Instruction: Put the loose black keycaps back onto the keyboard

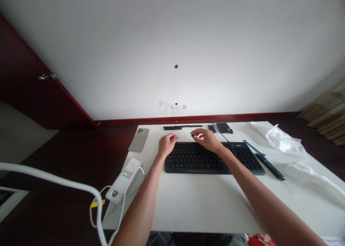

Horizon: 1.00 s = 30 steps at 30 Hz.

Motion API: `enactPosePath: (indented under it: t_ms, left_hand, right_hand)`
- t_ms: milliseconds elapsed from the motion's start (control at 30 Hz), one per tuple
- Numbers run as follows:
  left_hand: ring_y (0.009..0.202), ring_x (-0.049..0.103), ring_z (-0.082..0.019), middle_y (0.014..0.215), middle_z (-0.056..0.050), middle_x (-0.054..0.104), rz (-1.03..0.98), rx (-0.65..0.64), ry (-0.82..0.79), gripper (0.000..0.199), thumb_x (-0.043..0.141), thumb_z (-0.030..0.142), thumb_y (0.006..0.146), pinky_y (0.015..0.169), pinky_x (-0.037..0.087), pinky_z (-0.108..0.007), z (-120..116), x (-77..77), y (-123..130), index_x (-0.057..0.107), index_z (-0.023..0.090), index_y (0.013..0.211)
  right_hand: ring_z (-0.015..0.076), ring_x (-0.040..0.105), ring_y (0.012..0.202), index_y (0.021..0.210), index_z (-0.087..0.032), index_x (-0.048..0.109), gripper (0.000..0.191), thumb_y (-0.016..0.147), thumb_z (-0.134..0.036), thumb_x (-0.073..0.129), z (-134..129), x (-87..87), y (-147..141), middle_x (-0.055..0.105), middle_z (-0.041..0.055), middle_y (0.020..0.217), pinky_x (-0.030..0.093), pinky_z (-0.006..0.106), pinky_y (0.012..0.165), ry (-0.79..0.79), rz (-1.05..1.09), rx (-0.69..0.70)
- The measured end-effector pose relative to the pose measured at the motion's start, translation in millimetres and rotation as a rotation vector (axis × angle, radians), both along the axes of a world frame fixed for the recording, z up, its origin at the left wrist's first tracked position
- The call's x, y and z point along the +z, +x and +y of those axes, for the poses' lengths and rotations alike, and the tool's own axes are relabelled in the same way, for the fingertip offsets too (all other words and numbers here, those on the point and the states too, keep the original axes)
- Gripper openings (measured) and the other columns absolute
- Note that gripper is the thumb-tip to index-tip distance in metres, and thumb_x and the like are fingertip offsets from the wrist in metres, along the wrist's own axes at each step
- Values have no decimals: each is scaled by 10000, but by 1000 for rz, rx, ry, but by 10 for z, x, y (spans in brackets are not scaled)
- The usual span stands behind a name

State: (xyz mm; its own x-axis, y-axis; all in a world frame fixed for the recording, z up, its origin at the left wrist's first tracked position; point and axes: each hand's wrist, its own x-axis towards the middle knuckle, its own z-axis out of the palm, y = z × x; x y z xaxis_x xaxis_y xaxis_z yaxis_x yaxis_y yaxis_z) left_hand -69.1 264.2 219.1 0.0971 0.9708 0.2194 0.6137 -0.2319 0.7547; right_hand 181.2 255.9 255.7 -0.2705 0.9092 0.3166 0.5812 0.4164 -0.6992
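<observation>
Shows a small black keycap (192, 135) pinched in the right fingers (198, 130), with a black keyboard (194, 158) lying flat, partly covered, nearer than the left fingers (173, 135). Beyond both, shows a row of keycaps (172, 128), plus a small key block (212, 128) and a larger key block (223, 127) rightward.

Keyboard (195, 159) partly hidden behind right forearm (256, 190)

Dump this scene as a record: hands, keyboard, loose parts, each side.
left hand: curled by keyboard's far-left corner; contents unclear
right hand: pinching small black keycap
keyboard: black, on white table
loose keycaps: grouped near table's far edge
left side: smartphone, white corded device
right side: blue strip, black-handled tool, translucent plastic
</observation>
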Motion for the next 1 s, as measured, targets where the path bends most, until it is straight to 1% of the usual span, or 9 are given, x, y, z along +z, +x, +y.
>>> enactPosePath:
  t_ms: [100,233,367,567,700,867,1000]
  left_hand:
    - [741,671,-182,799,-13,759,5,-6,-1,269,553,364,956,705,436,-272,-3,14,2,764,243,841]
    - [754,679,-181,833,-9,773,7,-12,1,262,558,356,953,717,441,-275,-21,39,1,764,244,836]
    - [769,690,-184,867,-14,786,3,-33,7,265,557,354,953,729,448,-275,-36,58,1,764,240,834]
    - [767,682,-188,849,-15,778,32,-27,-10,260,556,362,949,748,466,-272,-21,48,6,766,245,850]
    - [766,677,-187,849,-9,774,29,-34,1,261,559,372,950,747,470,-273,-14,31,-1,765,251,846]
    - [781,678,-189,858,-9,773,22,-37,2,255,560,370,949,760,472,-275,-16,32,-7,760,250,845]
    - [772,677,-189,841,-10,767,25,-44,3,275,546,380,958,747,468,-275,-20,41,-4,757,247,842]
  right_hand:
    - [218,694,893,1039,-206,755,236,834,-225,641,-234,-1,54,762,75,1018,583,351,785,-7,15,-3]
    - [211,676,880,1021,-206,725,209,839,-221,624,-381,-43,57,746,60,986,559,357,817,11,32,-3]
    - [212,675,871,999,-214,729,205,822,-192,627,-415,-35,61,745,54,971,551,359,844,12,24,4]
    - [221,711,923,1035,-228,738,244,817,-153,658,-440,-6,65,772,42,1009,565,362,883,-30,18,74]
    - [229,738,899,977,-248,776,191,838,-162,677,-445,19,72,795,31,980,572,359,878,-77,-39,86]
    - [260,758,892,924,-268,815,230,831,-111,674,-461,89,83,809,20,951,571,375,873,-99,-79,111]
    - [287,764,892,897,-273,832,227,844,-120,673,-480,112,74,814,20,950,568,392,865,-91,-85,105]
